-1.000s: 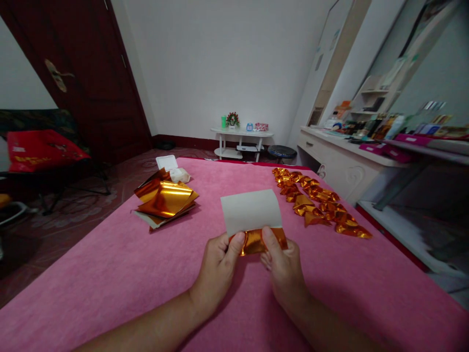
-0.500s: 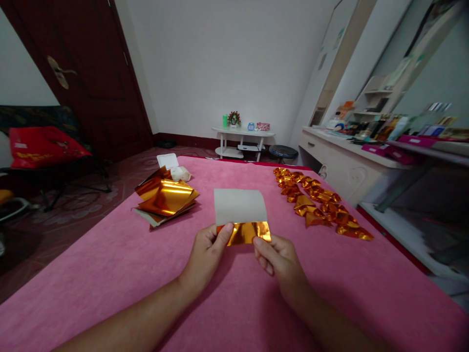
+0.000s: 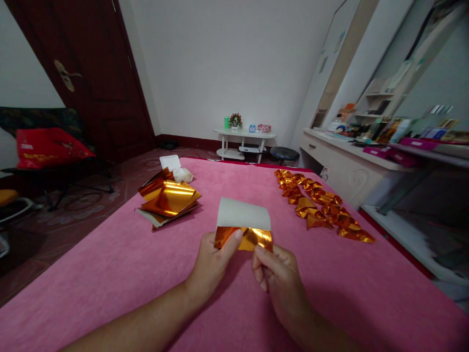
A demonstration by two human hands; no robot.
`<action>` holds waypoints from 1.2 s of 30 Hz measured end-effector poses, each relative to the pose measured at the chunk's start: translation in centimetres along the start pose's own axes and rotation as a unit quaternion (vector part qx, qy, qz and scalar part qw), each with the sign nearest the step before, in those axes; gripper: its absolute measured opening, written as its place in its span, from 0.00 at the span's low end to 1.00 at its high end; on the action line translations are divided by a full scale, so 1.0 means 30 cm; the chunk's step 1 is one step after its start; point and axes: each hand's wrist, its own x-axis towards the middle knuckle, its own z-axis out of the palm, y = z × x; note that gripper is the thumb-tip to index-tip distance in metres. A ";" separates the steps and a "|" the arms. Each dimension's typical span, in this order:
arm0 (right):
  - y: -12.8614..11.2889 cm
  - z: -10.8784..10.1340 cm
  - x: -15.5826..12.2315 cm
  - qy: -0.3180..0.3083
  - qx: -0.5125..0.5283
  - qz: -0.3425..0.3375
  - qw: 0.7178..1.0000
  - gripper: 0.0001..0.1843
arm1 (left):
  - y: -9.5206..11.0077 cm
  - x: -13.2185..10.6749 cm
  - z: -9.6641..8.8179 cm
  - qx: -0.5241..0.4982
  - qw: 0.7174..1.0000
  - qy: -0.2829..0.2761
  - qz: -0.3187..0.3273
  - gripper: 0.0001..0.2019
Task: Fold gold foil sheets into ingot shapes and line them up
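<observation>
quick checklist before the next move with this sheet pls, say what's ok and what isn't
1. Left hand on the sheet: ok, it grips the near left part.
2. Right hand on the sheet: ok, it pinches the near edge, toward the right.
3. Gold band folded over the pale side: ok, it runs along the near edge.
4. Pale part flat: not ok, it curves.
5. Sheet's underside free of creases: cannot tell, hidden.
6. Stack of gold sheets and folded gold pieces apart from both hands: ok.
</observation>
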 end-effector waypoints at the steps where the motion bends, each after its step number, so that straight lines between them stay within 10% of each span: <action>1: -0.007 -0.011 0.004 0.022 0.009 -0.007 1.000 0.19 | -0.001 0.018 -0.027 0.018 0.999 0.035 0.014 0.19; 6: -0.025 -0.056 0.043 0.121 0.057 -0.034 0.990 0.18 | -0.027 0.091 -0.126 -0.004 0.985 0.166 0.039 0.23; 11: 0.008 -0.038 0.042 0.047 0.029 -0.004 0.998 0.18 | -0.033 0.062 -0.068 -0.054 0.997 -0.029 -0.051 0.22; 15: 0.025 -0.028 0.024 -0.050 -0.017 0.016 0.998 0.20 | -0.009 0.045 -0.044 -0.067 0.993 -0.072 -0.062 0.16; 21: -0.026 -0.059 0.053 0.019 -0.016 0.011 1.000 0.20 | 0.013 0.084 -0.123 0.027 0.951 -0.251 -0.179 0.14; 26: -0.031 -0.108 0.106 0.021 -0.131 0.010 0.991 0.20 | -0.034 0.115 -0.153 0.178 0.974 -0.134 -0.045 0.20; 30: -0.002 -0.149 0.133 -0.012 -0.250 -0.025 0.968 0.22 | -0.055 0.120 -0.173 0.405 0.905 -0.047 0.121 0.30; 36: 0.012 -0.182 0.140 -0.003 -0.382 -0.090 0.920 0.29 | -0.031 0.104 -0.179 0.491 0.810 -0.207 0.246 0.13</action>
